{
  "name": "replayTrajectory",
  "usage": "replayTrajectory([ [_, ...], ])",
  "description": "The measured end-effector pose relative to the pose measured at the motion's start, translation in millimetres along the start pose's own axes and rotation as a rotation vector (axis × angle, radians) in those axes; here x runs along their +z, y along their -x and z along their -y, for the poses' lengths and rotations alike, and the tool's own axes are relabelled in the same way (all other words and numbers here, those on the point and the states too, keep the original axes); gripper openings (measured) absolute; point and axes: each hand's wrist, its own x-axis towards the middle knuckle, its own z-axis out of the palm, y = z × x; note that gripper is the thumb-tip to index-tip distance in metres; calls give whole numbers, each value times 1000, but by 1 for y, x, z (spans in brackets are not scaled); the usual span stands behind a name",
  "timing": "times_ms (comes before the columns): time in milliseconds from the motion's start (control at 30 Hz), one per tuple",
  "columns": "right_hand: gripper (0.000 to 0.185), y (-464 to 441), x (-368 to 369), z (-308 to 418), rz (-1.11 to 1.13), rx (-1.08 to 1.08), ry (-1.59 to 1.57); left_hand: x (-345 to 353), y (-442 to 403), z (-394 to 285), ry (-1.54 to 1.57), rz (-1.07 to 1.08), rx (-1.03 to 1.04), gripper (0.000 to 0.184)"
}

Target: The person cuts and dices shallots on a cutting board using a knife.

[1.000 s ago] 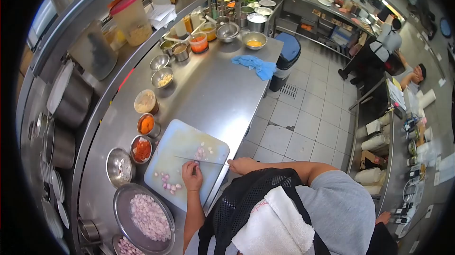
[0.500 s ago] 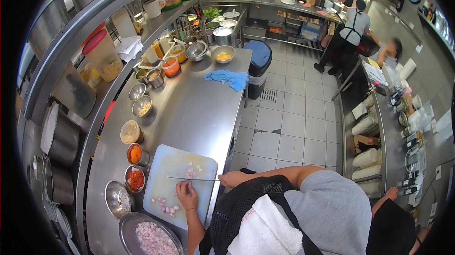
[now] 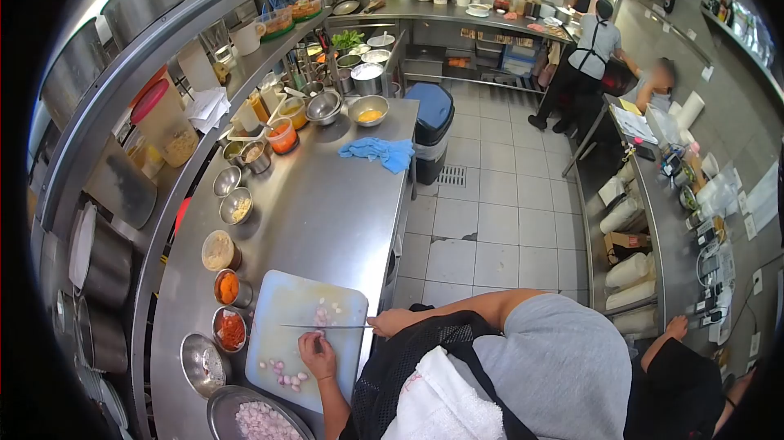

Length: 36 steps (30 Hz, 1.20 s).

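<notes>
A white cutting board (image 3: 274, 299) lies on the steel counter in front of me. My right hand (image 3: 390, 322) grips the handle of a knife (image 3: 322, 326), whose long thin blade reaches leftward across the board. Just on the near side of the blade, my left hand (image 3: 317, 356) has its fingers curled down on a small pinkish shallot, mostly hidden beneath them. Cut shallot pieces (image 3: 328, 311) lie beyond the blade. Several peeled shallots (image 3: 284, 376) rest on the board left of my left wrist. A large metal bowl (image 3: 214, 409) of chopped shallot stands at the near left.
Along the board's left stand a metal bowl (image 3: 193, 365), a container of red food (image 3: 230, 330) and one of orange food (image 3: 229, 288). A blue cloth (image 3: 379, 152) lies farther up the counter. A bin (image 3: 431, 113) stands beyond its end. Other people are at the right.
The head view has shifted, so the counter sits lower in the picture. My left hand is slightly closer to the blade. The knife stays in my right hand over the board.
</notes>
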Motion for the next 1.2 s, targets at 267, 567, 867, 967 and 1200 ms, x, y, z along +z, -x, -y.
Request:
replayTrajectory([
  [267,27,0,-10,1,47,27,21,0,1,2,-57,-12,-7,15],
  [567,32,-5,-7,-1,51,30,23,2,-5,-8,-39,-3,48,14],
  [867,39,11,-16,18,74,81,27,7,4,10,-15,16,27,15],
  [967,36,24,-26,19,76,80,30,7,5,6,-16,16,19,15],
  [1200,33,20,-10,12,21,52,18,6,4,5,-49,6,35,16],
])
